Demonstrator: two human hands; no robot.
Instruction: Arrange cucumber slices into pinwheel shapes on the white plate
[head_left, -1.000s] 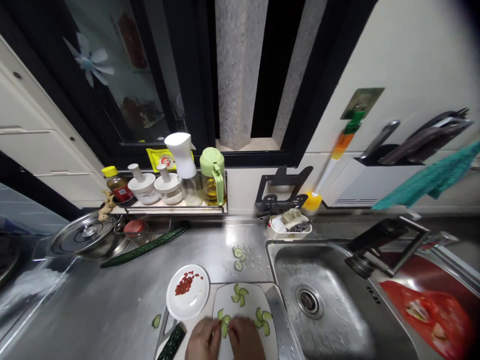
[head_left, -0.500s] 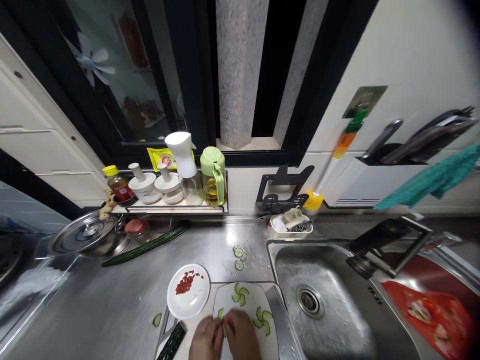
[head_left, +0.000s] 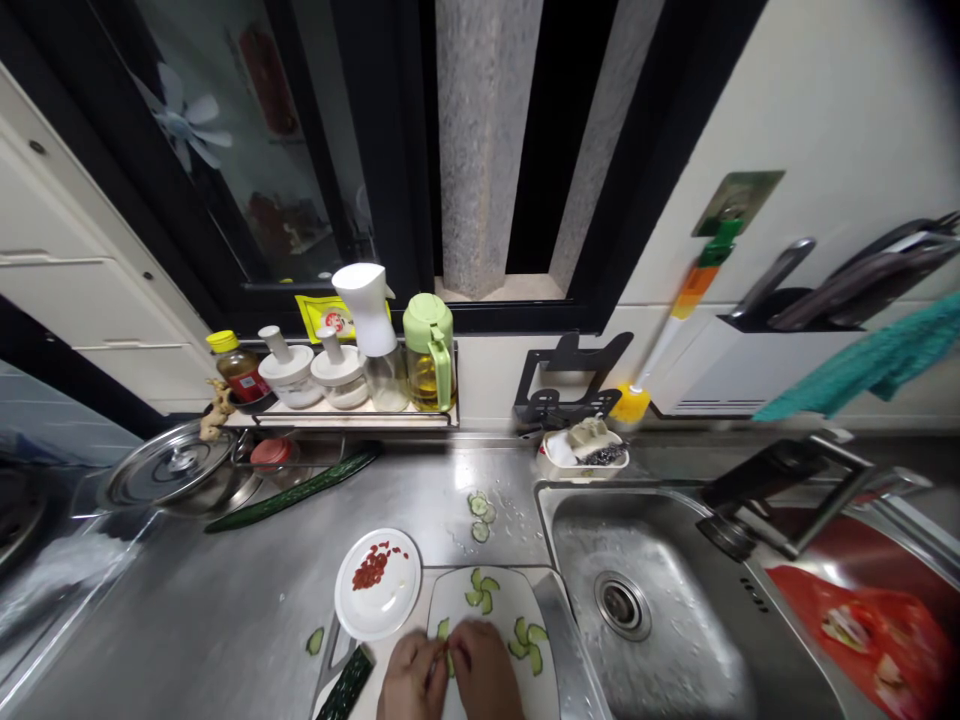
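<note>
At the bottom edge my left hand [head_left: 411, 680] and my right hand [head_left: 486, 672] meet over a white plate [head_left: 501, 605]. Their fingertips pinch together on a cucumber slice [head_left: 448, 658] lying on the plate. More cucumber slices sit in small fans at the plate's far end [head_left: 480, 590] and right side [head_left: 526, 640]. A small round saucer [head_left: 376, 583] with chopped red bits stands just left of the plate. A dark cucumber piece [head_left: 346, 686] lies by my left hand.
A long cucumber [head_left: 292, 490] lies across the steel counter near a pot lid [head_left: 171, 466]. Loose slices [head_left: 480, 512] lie behind the plate. The sink [head_left: 645, 600] with its faucet [head_left: 780, 490] is to the right; a condiment rack [head_left: 337, 385] lines the wall.
My two hands have closed in on each other over the slice at the plate's near left. The view has shifted slightly; nothing else has moved.
</note>
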